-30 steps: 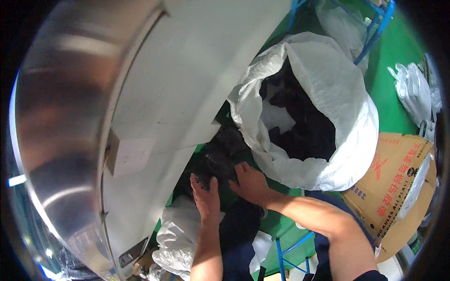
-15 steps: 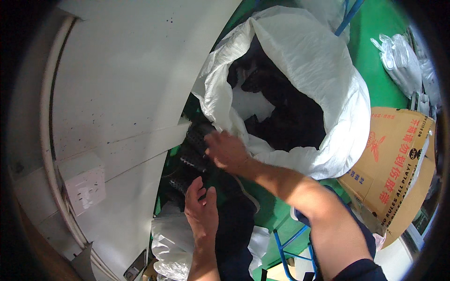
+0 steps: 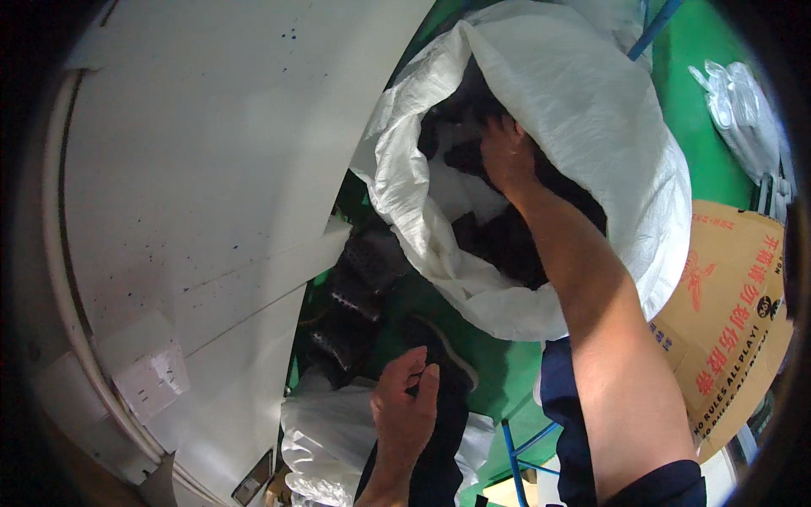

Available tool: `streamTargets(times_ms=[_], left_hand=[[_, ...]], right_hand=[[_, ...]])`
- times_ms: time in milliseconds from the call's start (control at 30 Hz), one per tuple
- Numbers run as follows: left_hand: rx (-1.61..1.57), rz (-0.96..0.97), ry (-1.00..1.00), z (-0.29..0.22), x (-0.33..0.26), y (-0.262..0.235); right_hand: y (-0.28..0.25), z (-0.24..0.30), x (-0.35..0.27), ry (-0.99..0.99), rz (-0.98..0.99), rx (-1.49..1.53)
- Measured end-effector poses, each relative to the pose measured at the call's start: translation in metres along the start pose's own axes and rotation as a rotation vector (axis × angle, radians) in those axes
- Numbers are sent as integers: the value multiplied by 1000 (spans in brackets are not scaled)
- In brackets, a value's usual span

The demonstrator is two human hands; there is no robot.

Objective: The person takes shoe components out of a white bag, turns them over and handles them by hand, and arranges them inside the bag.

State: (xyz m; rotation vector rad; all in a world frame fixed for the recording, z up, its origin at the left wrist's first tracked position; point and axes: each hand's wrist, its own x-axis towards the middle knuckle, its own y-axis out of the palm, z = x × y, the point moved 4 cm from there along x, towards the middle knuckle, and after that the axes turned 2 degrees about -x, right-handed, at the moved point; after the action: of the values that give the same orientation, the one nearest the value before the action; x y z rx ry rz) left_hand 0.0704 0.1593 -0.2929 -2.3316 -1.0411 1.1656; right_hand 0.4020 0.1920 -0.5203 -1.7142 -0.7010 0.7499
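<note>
My right hand [image 3: 509, 156] reaches down into a big white sack [image 3: 583, 110] with its mouth spread wide. It is among dark, soft-looking pieces [image 3: 498, 245] whose kind I cannot make out; its fingertips are lost against them, so whether it grips one does not show. White material [image 3: 460, 190] also shows inside the sack. My left hand [image 3: 405, 397] hovers over my dark-trousered leg, fingers loosely bent and the thumb apart, holding nothing. Beyond it, black pieces with pale-dotted edges [image 3: 355, 291] lie piled on the floor between the sack and the white panel.
A white panel [image 3: 194, 169] walls off the left side. To the right stands an opened cardboard box [image 3: 718, 329], with clear plastic bags [image 3: 739, 118] behind it on the green floor [image 3: 507, 380]. White plastic [image 3: 325, 431] lies by my leg; blue metal legs [image 3: 515, 460] rise nearby.
My right hand has gone from the piled black pieces up and over into the sack. My left hand has shifted right and toward me, away from the pile. The view has moved slightly.
</note>
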Motion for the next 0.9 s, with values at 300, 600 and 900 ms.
streamTargets(times_ms=[300, 600, 900], left_hand=[[-22, 119, 86, -17, -2, 13], [-644, -9, -63, -26, -6, 19], [-876, 272, -377, -8, -1, 21]], right_hand=[[14, -19, -52, -222, 41, 275], [-193, -61, -152, -550, 89, 881], [-197, -34, -227, -82, 430, 1525]])
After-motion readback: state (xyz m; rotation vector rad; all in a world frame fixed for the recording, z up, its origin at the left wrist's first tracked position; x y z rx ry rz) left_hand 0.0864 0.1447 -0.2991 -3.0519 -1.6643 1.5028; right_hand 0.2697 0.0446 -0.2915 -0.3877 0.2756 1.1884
